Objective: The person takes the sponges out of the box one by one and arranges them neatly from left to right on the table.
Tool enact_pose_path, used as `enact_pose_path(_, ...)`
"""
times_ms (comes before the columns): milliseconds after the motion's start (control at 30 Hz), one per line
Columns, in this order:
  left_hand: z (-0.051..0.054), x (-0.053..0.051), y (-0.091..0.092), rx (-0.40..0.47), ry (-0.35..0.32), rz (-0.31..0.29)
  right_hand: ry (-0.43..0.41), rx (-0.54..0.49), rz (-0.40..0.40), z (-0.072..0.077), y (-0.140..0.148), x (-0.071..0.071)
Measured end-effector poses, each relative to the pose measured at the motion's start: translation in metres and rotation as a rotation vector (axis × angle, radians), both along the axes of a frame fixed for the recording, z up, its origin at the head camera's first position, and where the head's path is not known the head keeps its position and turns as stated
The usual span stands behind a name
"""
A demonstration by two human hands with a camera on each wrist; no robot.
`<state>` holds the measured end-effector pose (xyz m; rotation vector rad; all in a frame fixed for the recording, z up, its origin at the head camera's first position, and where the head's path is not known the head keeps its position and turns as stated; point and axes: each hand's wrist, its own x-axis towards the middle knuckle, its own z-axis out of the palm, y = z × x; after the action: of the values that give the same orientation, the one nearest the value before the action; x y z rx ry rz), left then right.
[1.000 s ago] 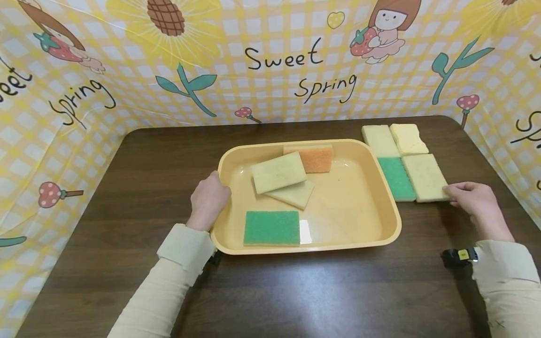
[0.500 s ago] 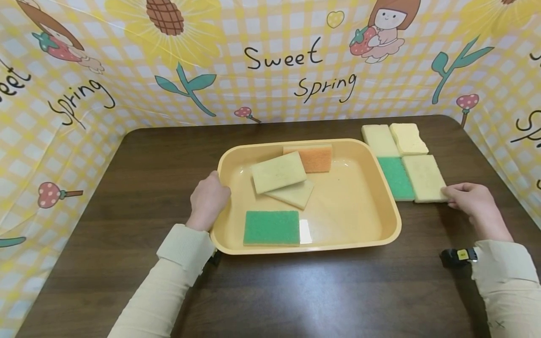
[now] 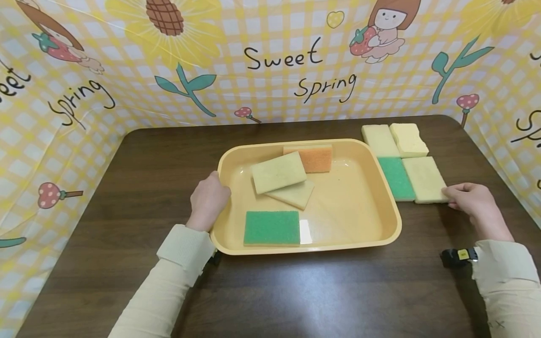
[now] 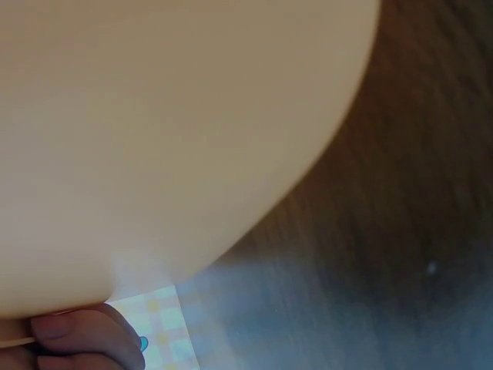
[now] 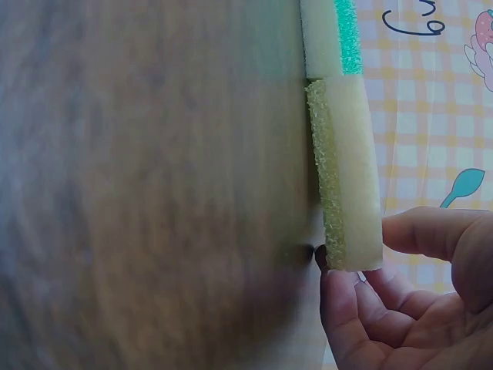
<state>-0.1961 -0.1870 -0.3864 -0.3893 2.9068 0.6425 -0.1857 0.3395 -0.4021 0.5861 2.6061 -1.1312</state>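
My left hand grips the left rim of a yellow plastic tray; curled fingers show under its edge in the left wrist view. Inside lie a green-faced sponge, an orange-faced sponge and two overlapping pale sponges. Right of the tray, my right hand pinches the near right corner of a pale sponge, thumb above and fingertip below in the right wrist view. That sponge has a coarse yellowish underside layer and lies beside a green-faced sponge.
Behind the pinched sponge lie another pale sponge and a pale yellow sponge with a wavy edge, forming a block with the front two. A patterned yellow cloth rises behind and beside the dark wooden table.
The pinched sponge has shifted very slightly toward me and to the left, together with my right hand. My left hand and the tray hold still.
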Motion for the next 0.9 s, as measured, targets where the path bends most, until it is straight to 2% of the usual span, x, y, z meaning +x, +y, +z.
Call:
enact_pose_path(333,0.0005,0.0008,-0.0003,-0.006,-0.003,-0.003,-0.079,-0.018,-0.024,0.0036,-0.0024,-0.0007)
enact_pose_path(900,-0.0001,-0.0005,-0.0002,-0.005,-0.003,-0.001,-0.084,-0.024,-0.007,0.003,-0.0041,-0.0018)
